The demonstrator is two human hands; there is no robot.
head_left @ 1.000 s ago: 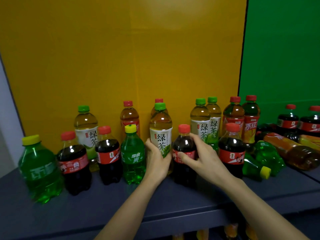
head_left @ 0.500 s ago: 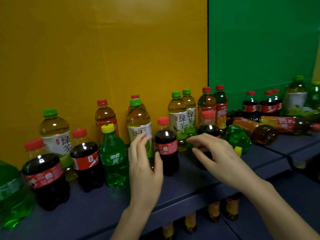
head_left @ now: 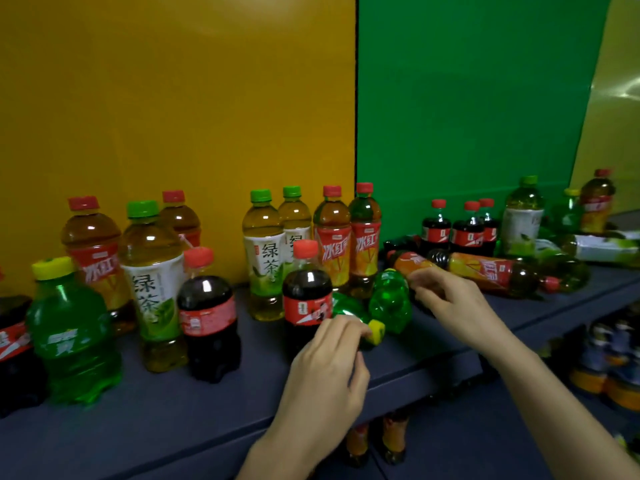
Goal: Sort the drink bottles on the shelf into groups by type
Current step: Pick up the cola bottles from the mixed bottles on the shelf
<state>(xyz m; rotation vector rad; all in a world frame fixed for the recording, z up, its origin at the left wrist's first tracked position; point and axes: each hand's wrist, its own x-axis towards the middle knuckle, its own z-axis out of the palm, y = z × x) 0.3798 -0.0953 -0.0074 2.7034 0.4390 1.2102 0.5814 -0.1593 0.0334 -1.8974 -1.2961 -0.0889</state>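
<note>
Head view: nearest, the left hand [head_left: 329,368] bunches curled fingertips against the yellow cap of a green plastic soda bottle [head_left: 376,330] lying on the dark blue shelf [head_left: 207,427], though whether they pinch it cannot be told. The right hand [head_left: 453,306], fingers loosely curled and apart, hovers just right of a second lying green bottle [head_left: 389,296]. Behind stand a red-capped dark cola bottle [head_left: 306,299], green-capped tea bottles labelled 绿茶 [head_left: 265,258] and red-labelled 冰红 tea bottles [head_left: 332,251].
</note>
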